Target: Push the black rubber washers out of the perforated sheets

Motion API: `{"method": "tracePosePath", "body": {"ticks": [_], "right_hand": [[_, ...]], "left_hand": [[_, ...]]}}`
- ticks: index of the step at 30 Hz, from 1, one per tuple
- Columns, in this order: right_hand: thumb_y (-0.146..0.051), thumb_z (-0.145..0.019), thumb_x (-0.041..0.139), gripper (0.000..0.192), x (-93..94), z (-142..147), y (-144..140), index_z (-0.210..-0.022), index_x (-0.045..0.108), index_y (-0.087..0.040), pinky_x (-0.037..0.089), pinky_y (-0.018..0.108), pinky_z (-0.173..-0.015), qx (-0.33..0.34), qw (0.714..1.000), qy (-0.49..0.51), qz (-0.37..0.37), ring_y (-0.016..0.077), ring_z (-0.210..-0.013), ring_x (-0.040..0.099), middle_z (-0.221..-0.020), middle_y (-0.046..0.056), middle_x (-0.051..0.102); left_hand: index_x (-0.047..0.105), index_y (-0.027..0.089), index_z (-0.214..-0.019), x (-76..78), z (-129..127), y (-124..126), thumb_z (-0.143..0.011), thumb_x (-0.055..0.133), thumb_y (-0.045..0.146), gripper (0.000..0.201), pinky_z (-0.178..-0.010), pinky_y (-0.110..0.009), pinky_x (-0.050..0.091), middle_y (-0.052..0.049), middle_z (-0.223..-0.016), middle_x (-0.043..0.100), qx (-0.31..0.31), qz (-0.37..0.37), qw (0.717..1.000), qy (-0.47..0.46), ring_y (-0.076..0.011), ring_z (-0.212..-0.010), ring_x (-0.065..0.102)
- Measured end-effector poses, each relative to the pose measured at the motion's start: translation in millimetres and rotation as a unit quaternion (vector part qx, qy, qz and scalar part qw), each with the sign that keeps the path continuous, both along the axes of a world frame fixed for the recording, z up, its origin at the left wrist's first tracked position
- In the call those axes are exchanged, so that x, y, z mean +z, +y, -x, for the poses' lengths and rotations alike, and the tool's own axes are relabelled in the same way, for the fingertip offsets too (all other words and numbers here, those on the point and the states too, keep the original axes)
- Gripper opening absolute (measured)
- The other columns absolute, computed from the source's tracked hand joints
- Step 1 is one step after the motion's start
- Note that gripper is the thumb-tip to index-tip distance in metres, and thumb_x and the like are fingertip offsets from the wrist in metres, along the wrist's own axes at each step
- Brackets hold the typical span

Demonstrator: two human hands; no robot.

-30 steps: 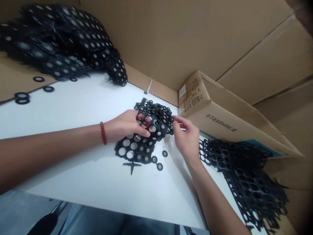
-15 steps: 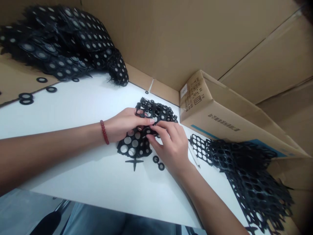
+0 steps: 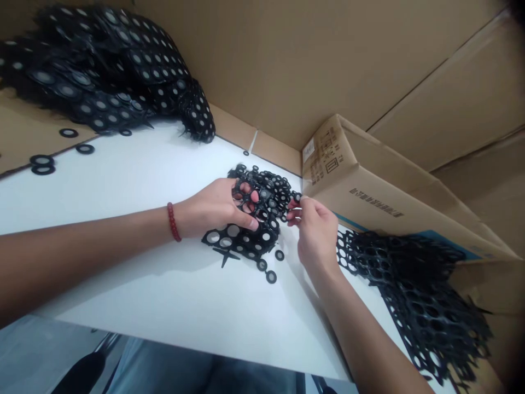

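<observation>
A black rubber sheet full of round holes and rings lies on the white table at the centre. My left hand, with a red bead bracelet on its wrist, grips the raised far part of this sheet, fingers poking through its holes. My right hand sits just right of it and pinches a small black ring at the sheet's right edge. Three loose black rings lie on the table below the sheet.
A big heap of black ringed sheets fills the far left, with loose rings beside it. A pile of emptied black mesh lies at the right, next to a tilted cardboard box. Cardboard walls close the back.
My right hand has moved from the middle of the sheet back to its right edge, pinching a ring there. My left hand has lifted and shifted the sheet slightly.
</observation>
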State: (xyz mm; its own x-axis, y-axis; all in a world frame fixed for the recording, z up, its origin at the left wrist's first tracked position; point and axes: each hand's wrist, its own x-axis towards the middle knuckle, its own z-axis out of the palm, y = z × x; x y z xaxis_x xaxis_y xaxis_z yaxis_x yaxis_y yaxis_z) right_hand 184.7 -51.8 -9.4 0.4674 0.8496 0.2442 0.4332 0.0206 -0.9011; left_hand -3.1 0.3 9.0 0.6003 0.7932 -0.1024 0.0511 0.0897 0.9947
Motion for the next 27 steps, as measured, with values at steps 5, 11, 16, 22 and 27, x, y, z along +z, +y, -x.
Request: {"method": "tracePosePath", "body": {"ticks": [5,11,16,22,27], "right_hand": [[-0.027,-0.086,0.046,0.023,-3.8,-18,3,-0.095,0.065,-0.017,0.046,0.039,-0.077,-0.019,0.952,-0.301,-0.060,0.0224,-0.087,0.059,-0.096,0.010,0.065],[-0.018,-0.082,0.056,0.017,5.5,11,-17,-0.098,0.062,-0.019,0.048,0.036,-0.078,0.126,0.852,-0.448,-0.240,0.0208,-0.090,0.058,-0.097,0.010,0.063],[-0.021,-0.083,0.057,0.015,-2.6,20,-18,-0.096,0.064,-0.019,0.048,0.034,-0.076,0.140,0.838,-0.476,-0.228,0.0206,-0.087,0.061,-0.095,0.008,0.068],[-0.034,-0.090,0.039,0.032,-0.7,4,-5,-0.075,0.061,-0.016,0.047,0.030,-0.055,0.009,0.992,-0.092,-0.083,0.0151,-0.059,0.058,-0.069,0.004,0.063],[-0.029,-0.085,0.050,0.022,3.7,-12,0,-0.097,0.065,-0.018,0.050,0.037,-0.071,-0.025,0.974,-0.201,-0.099,0.0193,-0.080,0.061,-0.093,0.009,0.063]], "left_hand": [[0.056,0.017,-0.089,-3.1,-1,3,-0.054,0.080,0.021,0.042,-0.065,-0.026,0.042,0.002,-0.078,0.057,0.050,0.027,0.998,-0.022,-0.0128,-0.070,0.055],[0.059,0.016,-0.089,-1.5,-2,1,-0.055,0.074,0.006,0.039,-0.062,-0.025,0.042,0.002,-0.079,0.059,0.045,0.093,0.991,-0.087,-0.0105,-0.066,0.054],[0.059,0.016,-0.091,-3.4,-2,-1,-0.056,0.076,0.008,0.039,-0.060,-0.025,0.042,0.002,-0.076,0.061,0.034,0.106,0.990,-0.089,-0.0091,-0.061,0.055],[0.055,0.014,-0.094,-1.1,-2,-4,-0.058,0.075,0.004,0.042,-0.076,-0.032,0.048,-0.002,-0.084,0.066,0.011,0.137,0.983,-0.118,-0.0190,-0.081,0.068],[0.059,0.014,-0.094,-3.8,-2,5,-0.059,0.076,0.007,0.039,-0.059,-0.024,0.042,-0.005,-0.088,0.066,0.063,0.122,0.985,-0.102,-0.0178,-0.082,0.066]]}}
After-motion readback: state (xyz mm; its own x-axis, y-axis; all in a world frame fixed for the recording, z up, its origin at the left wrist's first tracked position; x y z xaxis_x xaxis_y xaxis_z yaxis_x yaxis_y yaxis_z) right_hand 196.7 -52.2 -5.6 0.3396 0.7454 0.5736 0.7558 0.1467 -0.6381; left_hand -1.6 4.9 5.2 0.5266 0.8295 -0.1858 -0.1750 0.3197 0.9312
